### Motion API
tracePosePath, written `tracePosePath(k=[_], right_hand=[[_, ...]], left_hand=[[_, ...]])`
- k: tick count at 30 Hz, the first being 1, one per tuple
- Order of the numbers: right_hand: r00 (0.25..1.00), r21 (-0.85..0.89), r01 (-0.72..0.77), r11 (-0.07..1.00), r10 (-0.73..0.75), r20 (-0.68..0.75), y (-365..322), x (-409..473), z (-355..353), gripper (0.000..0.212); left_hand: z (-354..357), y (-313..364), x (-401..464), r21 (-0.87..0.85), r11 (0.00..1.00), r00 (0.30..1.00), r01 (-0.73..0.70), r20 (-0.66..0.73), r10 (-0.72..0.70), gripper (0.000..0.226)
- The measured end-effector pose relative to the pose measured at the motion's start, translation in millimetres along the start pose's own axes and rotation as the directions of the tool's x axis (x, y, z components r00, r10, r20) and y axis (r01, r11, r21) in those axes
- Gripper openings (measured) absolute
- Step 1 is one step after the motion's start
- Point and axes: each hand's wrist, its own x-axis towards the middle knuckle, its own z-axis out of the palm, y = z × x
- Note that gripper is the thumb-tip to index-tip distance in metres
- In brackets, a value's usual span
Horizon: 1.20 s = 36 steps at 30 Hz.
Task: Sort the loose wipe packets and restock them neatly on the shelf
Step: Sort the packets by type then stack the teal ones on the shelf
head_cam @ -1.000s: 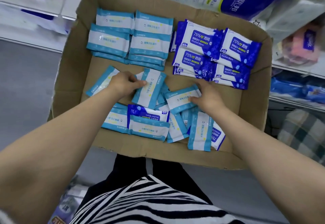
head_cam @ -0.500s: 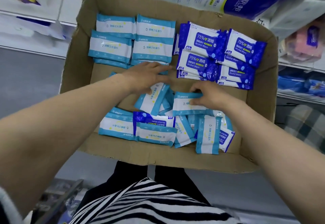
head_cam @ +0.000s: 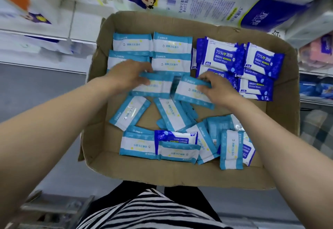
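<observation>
a shallow brown cardboard box [head_cam: 100, 138] holds flat plastic wipe packets. the left hand [head_cam: 128, 76] grips a blurred light-blue-and-white packet [head_cam: 155, 86]; the right hand [head_cam: 219, 89] pinches another light-blue-and-white packet [head_cam: 189, 92] just beside it. beyond them light-blue packets sit in neat rows [head_cam: 153, 48], with dark-blue alcohol wipe packets [head_cam: 239, 66] stacked to their right. loose packets [head_cam: 171, 138] lie jumbled nearer the person's striped shirt [head_cam: 153, 210].
</observation>
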Motion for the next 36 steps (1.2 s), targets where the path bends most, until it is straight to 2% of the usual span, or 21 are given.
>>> tracePosePath(k=[4, 7, 11, 13, 16, 18, 21, 22, 24, 26, 29, 32, 34, 36], right_hand=[[0.987, -0.029, 0.102, 0.994, -0.105, -0.123, -49.3, 36.0, -6.4, 0.026], [0.973, -0.101, 0.13, 0.986, -0.146, -0.176, -78.1, 70.9, -14.9, 0.034], [0.947, -0.326, 0.087, 0.941, -0.179, -0.266, -94.3, 99.2, -16.3, 0.05], [0.968, -0.307, 0.101, 0.946, -0.165, -0.19, -92.6, 102.3, -5.3, 0.048], [0.989, -0.344, 0.143, 0.928, -0.121, 0.085, -85.5, 91.2, 14.1, 0.051], [0.99, -0.33, 0.143, 0.933, -0.129, 0.062, -80.0, 76.6, 23.2, 0.053], [0.988, -0.252, 0.063, 0.966, -0.096, -0.123, -68.8, 46.3, 40.1, 0.038], [0.992, -0.251, 0.006, 0.968, -0.038, -0.122, -64.3, 35.4, 46.5, 0.033], [0.992, -0.295, -0.123, 0.947, 0.128, -0.002, -55.4, 13.7, 59.3, 0.036], [0.962, -0.354, -0.191, 0.916, 0.245, 0.116, -46.4, -3.6, 72.0, 0.046], [0.962, -0.342, -0.193, 0.92, 0.246, 0.119, -35.5, -13.2, 85.0, 0.062], [0.967, -0.274, -0.152, 0.95, 0.2, 0.157, -36.5, -12.6, 83.2, 0.042], [0.975, -0.2, -0.141, 0.97, 0.171, 0.139, -35.7, -12.6, 79.5, 0.029], [0.984, -0.047, -0.145, 0.988, 0.149, 0.094, -36.1, -14.0, 76.3, 0.025]], left_hand=[[-45.4, -37.4, 7.6, -0.025, 0.992, 0.956, 0.122, -0.268, -0.124, 0.034], [-63.2, -53.4, 26.1, -0.003, 0.992, 0.934, 0.124, -0.339, -0.118, 0.037], [-50.0, -45.7, 37.7, 0.159, 0.984, 0.928, 0.076, -0.373, -0.012, 0.05], [-33.8, -45.6, 39.9, 0.177, 0.983, 0.957, 0.047, -0.29, 0.006, 0.047], [-16.1, -53.2, 37.9, 0.111, 0.994, 0.994, 0.024, -0.109, -0.012, 0.055], [-11.9, -55.4, 33.4, 0.101, 0.995, 0.995, 0.019, -0.104, -0.009, 0.057], [-8.8, -47.9, 15.6, 0.02, 1.0, 0.977, 0.013, -0.214, -0.008, 0.055], [-6.2, -45.3, 6.7, -0.005, 1.0, 0.966, 0.022, -0.256, -0.023, 0.053], [4.2, -41.9, -12.0, -0.037, 0.998, 0.951, 0.054, -0.301, -0.062, 0.046], [19.5, -41.1, -28.7, -0.065, 0.991, 0.964, 0.114, -0.235, -0.126, 0.039], [43.3, -38.8, -46.2, 0.024, 0.964, 0.964, 0.263, 0.016, -0.264, 0.038], [64.0, -35.4, -60.4, 0.014, 0.911, 0.907, 0.413, 0.083, -0.412, 0.056], [71.7, -33.7, -62.6, -0.104, 0.886, 0.891, 0.452, 0.099, -0.443, 0.058], [71.1, -33.2, -62.5, -0.284, 0.832, 0.879, 0.476, 0.127, -0.46, 0.049]])
